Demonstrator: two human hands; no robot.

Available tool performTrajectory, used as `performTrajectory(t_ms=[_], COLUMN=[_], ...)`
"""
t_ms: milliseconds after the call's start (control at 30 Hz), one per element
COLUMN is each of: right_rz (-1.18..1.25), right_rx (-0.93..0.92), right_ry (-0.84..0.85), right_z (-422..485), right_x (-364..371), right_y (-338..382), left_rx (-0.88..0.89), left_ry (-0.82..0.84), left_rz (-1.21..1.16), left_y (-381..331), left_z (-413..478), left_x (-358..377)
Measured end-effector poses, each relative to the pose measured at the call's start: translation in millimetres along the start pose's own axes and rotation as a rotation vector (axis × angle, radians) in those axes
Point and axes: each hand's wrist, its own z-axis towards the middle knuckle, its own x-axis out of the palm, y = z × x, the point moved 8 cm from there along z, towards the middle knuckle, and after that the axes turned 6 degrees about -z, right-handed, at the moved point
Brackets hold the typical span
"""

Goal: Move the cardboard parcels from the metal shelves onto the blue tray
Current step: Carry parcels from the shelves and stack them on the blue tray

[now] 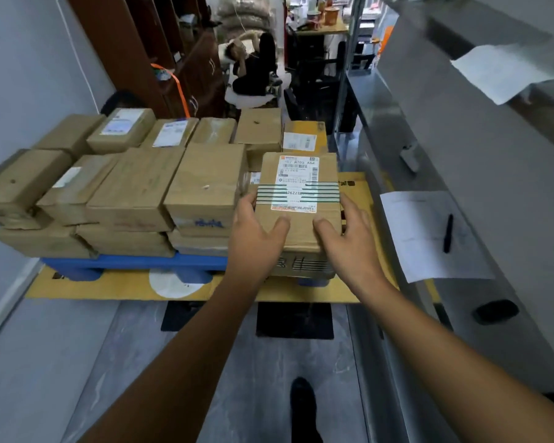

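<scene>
Head view: the rectangular brown cardboard parcel (299, 199), marked by a white shipping label and green-striped tape, is at the near right corner of the flat blue plastic tray (135, 262), directly above a lower brown cardboard box with black printed bars (304, 266). Whether it already bears on that box or is carried just above it cannot be told. The left hand (256, 225) grips the parcel's left near edge, thumb on the top face and fingers round the side. The right hand (346, 231) grips the right near edge in the same way, so each hand is closed on the parcel. The stacked brown cardboard parcels (135, 187) fill the tray to the left and far side, and the nearest of them stands just beside the held parcel. The grey metal shelves (397, 123) run along the right, carrying a white paper sheet (429, 235) with a black pen (448, 233) lying on it. Hazard one: the support is the corner box, and if the parcel is released off-centre toward the near or right side, it is likely to tip off onto the yellow flattened cardboard sheet (109, 287) on the floor. Hazard two: the left fingers sit in the narrow gap beside the neighbouring stack, and sliding the parcel left may pinch them or nudge that stack. Hazard three: the hold is on the near edges only, so the far end may dip and catch the box edge below.
</scene>
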Motion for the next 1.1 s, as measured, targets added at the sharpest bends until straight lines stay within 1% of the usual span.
performTrajectory(t_ms=[167,300,400,500,633,700,767,833,900,1000,1100], right_rz=[0.022,0.019,0.035,0.050,0.008,-0.024,-0.077,-0.187,-0.263,-0.275,-0.273], right_rx=[0.043,0.077,0.073,0.074,0.071,0.082,0.091,0.090,0.011,-0.157,-0.250], right_ry=[0.063,0.105,0.120,0.138,0.178,0.191,0.162,0.062,-0.029,-0.048,0.033], right_z=[71,104,114,115,113,112,111,113,116,119,121], right_x=[28,42,48,51,49,46,41,32,32,69,139], right_y=[-15,-31,-38,-40,-38,-32,-22,-9,21,82,136], left_rx=[-0.047,0.018,0.049,0.024,0.039,0.052,0.103,0.139,0.130,0.149,0.179], left_ry=[-0.002,-0.003,-0.003,-0.007,0.055,0.063,0.069,0.056,0.021,-0.002,-0.008], left_rz=[0.083,0.134,0.215,0.283,0.255,0.232,0.214,0.233,0.257,0.271,0.289], left_y=[11,5,6,16,9,2,-5,-6,0,7,16], left_z=[66,103,110,108,108,111,112,117,125,142,161], left_x=[19,30,33,34,27,13,-6,-33,-69,-131,-200])
